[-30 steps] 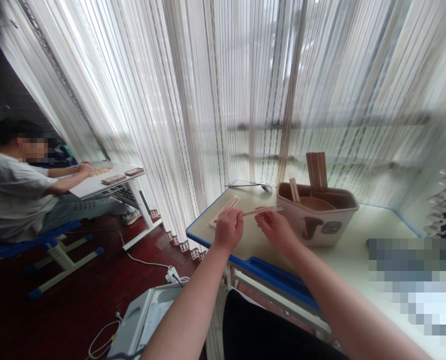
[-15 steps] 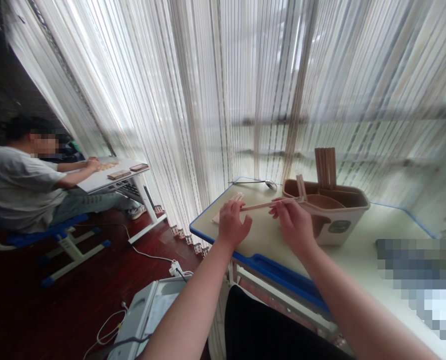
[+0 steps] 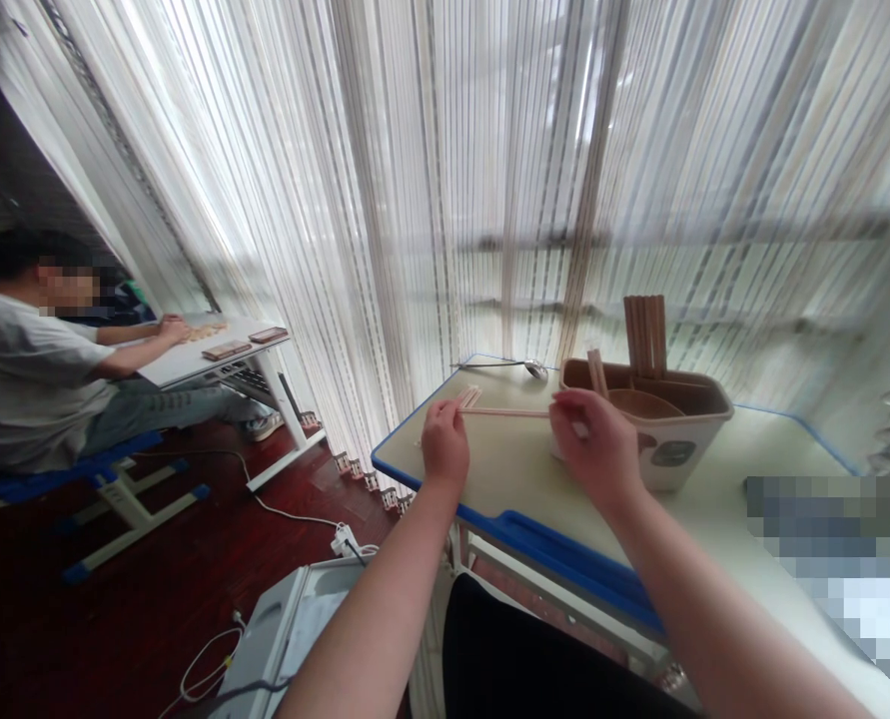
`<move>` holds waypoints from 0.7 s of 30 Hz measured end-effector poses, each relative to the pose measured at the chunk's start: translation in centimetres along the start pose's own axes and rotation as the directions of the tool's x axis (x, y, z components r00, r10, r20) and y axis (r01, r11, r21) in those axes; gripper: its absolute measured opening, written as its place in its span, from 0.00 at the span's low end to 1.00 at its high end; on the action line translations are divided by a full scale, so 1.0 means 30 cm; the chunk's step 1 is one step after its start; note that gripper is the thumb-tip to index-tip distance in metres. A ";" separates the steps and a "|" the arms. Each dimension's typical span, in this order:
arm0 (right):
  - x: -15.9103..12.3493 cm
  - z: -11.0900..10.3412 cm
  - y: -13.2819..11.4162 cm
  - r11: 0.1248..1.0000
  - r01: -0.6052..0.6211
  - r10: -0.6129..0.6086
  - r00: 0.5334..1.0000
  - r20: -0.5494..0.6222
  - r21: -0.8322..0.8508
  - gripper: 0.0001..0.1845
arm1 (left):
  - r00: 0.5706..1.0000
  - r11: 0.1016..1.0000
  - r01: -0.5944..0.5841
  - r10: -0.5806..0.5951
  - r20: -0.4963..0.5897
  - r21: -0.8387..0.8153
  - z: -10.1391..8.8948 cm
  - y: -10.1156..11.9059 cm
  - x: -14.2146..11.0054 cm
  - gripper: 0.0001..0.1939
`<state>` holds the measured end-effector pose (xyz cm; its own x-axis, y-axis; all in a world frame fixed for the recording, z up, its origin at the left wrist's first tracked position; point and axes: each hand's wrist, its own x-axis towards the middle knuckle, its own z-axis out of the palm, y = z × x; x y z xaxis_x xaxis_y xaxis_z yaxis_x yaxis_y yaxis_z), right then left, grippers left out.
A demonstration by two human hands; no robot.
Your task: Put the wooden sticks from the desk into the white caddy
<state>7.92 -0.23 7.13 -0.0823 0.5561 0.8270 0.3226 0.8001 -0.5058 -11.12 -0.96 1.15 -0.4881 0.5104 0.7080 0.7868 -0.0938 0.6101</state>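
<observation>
Nearest, at the bottom, is black cloth, with a light grey plastic case on the floor to its left. A white power strip with pale cables lies by the far end of the case.

Over the near part of a cream-topped table with a blue rim, two bare hands work together. The left hand is closed, gripping the left end of slender, pale wooden sticks. The right hand has its fingers curled and pinches their other end. The sticks span the gap between the hands, nearly level; blur hides how many there are. A small whitish bit shows at the right hand's fingers, too blurred to identify.

Just beyond the left hand, more pale, thin sticks lie on the tabletop, partly hidden by it. Behind the right hand stands a cream plastic bin with a brown inside. A pair of light wooden sticks leans in its left part, and a row of darker brown wooden sticks stands upright at its back. A shiny metal ladle lies near the table's far edge.

Further off to the left, a person in a grey T-shirt sits at a white table, hands at small tan pieces. Striped sheer curtains hang behind.
</observation>
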 end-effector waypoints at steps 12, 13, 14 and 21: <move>-0.066 0.099 0.072 0.965 -0.079 0.239 0.654 0.717 -0.249 0.14 | 0.892 0.742 0.362 -0.452 -0.021 -0.565 0.019 -0.045 0.023 0.28; -0.067 0.099 0.078 0.965 -0.069 0.237 0.639 0.732 -0.252 0.13 | 0.883 0.708 0.371 -0.468 -0.006 -0.601 0.014 -0.037 0.024 0.29; -0.067 0.098 0.081 0.965 -0.060 0.234 0.633 0.738 -0.254 0.13 | 0.874 0.670 0.380 -0.486 0.011 -0.638 0.010 -0.030 0.024 0.28; -0.056 0.083 0.069 0.943 0.015 0.249 0.633 0.733 -0.333 0.12 | 0.864 0.550 0.362 -0.501 0.050 -0.753 -0.012 0.000 0.020 0.25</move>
<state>6.38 1.04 4.07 -0.6630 0.7162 0.2178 0.6171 0.6876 -0.3825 -11.55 -0.96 1.69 -0.7969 0.5306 0.2888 -0.0285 -0.5105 0.8594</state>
